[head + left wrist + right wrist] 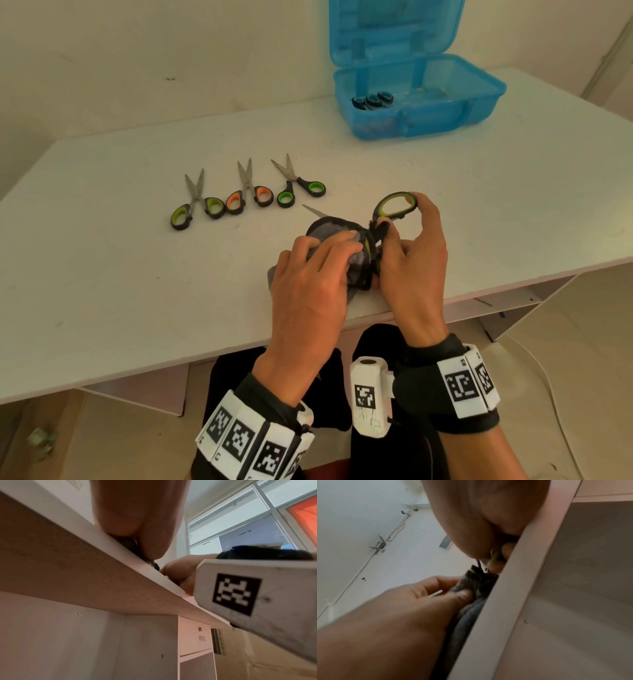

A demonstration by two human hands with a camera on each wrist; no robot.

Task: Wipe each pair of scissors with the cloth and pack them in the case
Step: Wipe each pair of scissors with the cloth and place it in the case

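Note:
Near the table's front edge my right hand [407,246] holds a pair of green-handled scissors [395,207] by the handles, one loop raised. My left hand [318,260] grips a grey cloth [325,228] wrapped over the blades; a blade tip [313,209] pokes out on the far left side. In the right wrist view the left hand [412,601] pinches the cloth [471,588] at the table edge. Three more pairs lie in a row further back: green [195,202], orange [248,192], green [298,183]. The open blue case [418,99] at the back right holds scissors [373,100].
The white table [137,274] ends right under my hands, with open shelving [513,301] below on the right. A wall stands behind the table. The case's lid [390,27] is upright against it. My lap is just below the table edge.

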